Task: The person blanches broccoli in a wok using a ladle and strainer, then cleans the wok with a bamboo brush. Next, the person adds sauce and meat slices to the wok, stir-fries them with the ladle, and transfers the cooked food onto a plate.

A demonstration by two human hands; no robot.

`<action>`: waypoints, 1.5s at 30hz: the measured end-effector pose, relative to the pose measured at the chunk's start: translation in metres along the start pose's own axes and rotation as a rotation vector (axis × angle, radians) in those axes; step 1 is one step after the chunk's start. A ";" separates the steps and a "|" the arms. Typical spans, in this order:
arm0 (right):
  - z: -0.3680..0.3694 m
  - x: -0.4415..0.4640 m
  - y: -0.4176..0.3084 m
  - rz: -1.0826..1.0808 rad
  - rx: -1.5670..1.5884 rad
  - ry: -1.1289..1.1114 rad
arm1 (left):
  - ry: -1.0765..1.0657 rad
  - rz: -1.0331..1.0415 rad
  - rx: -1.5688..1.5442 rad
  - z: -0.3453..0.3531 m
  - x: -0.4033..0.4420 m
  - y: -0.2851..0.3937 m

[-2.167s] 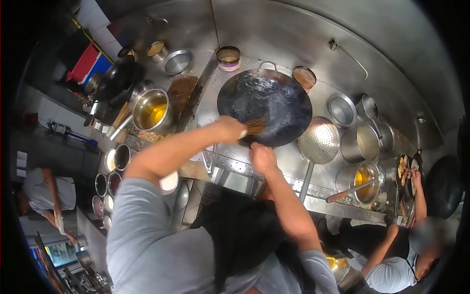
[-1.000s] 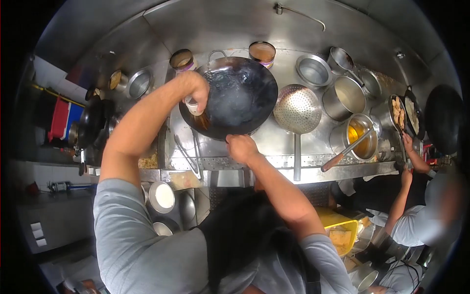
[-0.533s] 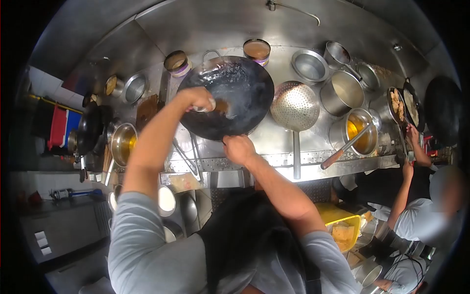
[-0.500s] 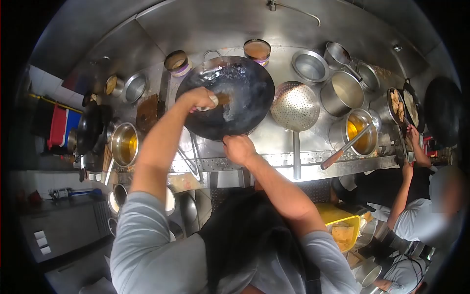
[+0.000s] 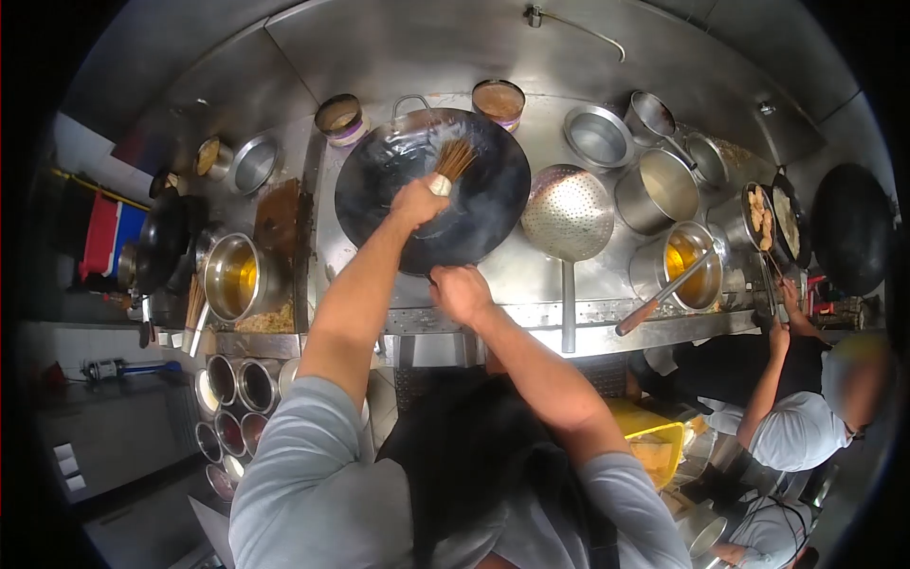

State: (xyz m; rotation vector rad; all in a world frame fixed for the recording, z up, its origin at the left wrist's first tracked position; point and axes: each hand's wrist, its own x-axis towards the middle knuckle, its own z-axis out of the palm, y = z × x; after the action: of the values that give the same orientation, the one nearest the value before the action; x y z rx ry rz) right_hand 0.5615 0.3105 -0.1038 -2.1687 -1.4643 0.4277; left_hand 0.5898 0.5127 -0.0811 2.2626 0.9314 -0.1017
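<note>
A large black wok (image 5: 379, 180) sits on the steel stove, wet inside and faintly hazy with steam. My left hand (image 5: 417, 201) is wrapped round the pale bound grip of a bamboo wok brush (image 5: 455, 157), whose bristles point to the far side over the wok's inner surface. At the near edge, my right hand (image 5: 461, 292) is closed on the wok; whether it grips the rim or a handle there is hidden by the fingers. To the right of the wok rests a perforated skimmer (image 5: 567, 216), its handle toward me.
Pots of yellow oil (image 5: 697, 261) and a steel pot (image 5: 656, 192) stand to the right, a ladle (image 5: 664, 294) leaning there. At far right, another person's hands (image 5: 779, 334) work at a pan. Tins (image 5: 341, 119) line the back; several seasoning containers (image 5: 230, 431) stand lower left.
The brush has swept from the wok's middle toward its far right side, with my left hand moving right. My right hand stays at the near edge.
</note>
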 end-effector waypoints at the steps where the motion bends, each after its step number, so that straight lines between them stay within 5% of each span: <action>1: 0.002 0.001 0.001 -0.013 0.000 -0.004 | -0.037 0.013 -0.031 0.006 -0.009 0.003; 4: 0.005 0.000 -0.001 -0.014 0.013 0.021 | -0.294 0.075 -0.080 -0.006 -0.053 0.011; 6: 0.016 0.001 0.001 -0.024 0.001 0.008 | -0.192 0.426 0.081 -0.011 -0.083 -0.013; 10: 0.011 0.000 -0.003 -0.016 0.007 0.055 | -0.239 0.192 0.588 -0.044 -0.066 -0.028; 13: 0.008 0.002 -0.005 -0.029 -0.011 0.050 | -0.135 0.059 0.546 -0.025 0.002 -0.035; 15: 0.004 -0.001 -0.004 -0.015 -0.024 0.006 | 0.067 0.119 0.162 -0.004 0.018 -0.021; 21: 0.001 0.009 -0.011 0.049 -0.021 -0.066 | -0.390 0.213 -0.067 -0.018 -0.049 0.001; 24: 0.013 0.021 -0.014 0.116 -0.073 -0.161 | -0.448 0.390 0.242 -0.051 -0.065 -0.057; 26: 0.020 0.026 -0.010 0.172 -0.124 -0.226 | -0.561 0.179 0.627 -0.117 -0.104 -0.034; 31: -0.008 -0.009 -0.023 0.062 -0.198 -0.097 | -0.075 -0.137 0.700 -0.171 -0.136 -0.109; 33: -0.030 -0.034 -0.032 -0.042 -0.192 0.040 | 0.267 -0.050 0.287 -0.166 -0.161 -0.143; 36: -0.053 -0.076 -0.052 -0.105 -0.119 0.118 | 0.486 -0.033 -0.018 -0.123 -0.196 -0.186; 42: -0.062 -0.112 -0.090 -0.073 -0.034 0.320 | 0.689 -0.131 -0.321 0.014 -0.228 -0.274; 45: -0.070 -0.101 -0.101 -0.031 -0.009 0.431 | 0.434 -0.392 -0.437 0.053 -0.240 -0.290</action>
State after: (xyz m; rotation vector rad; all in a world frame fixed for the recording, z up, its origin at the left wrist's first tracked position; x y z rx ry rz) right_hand 0.4810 0.2333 0.0093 -2.0754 -1.2539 -0.0596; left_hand 0.2335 0.4863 -0.2106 1.7018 1.4568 0.3990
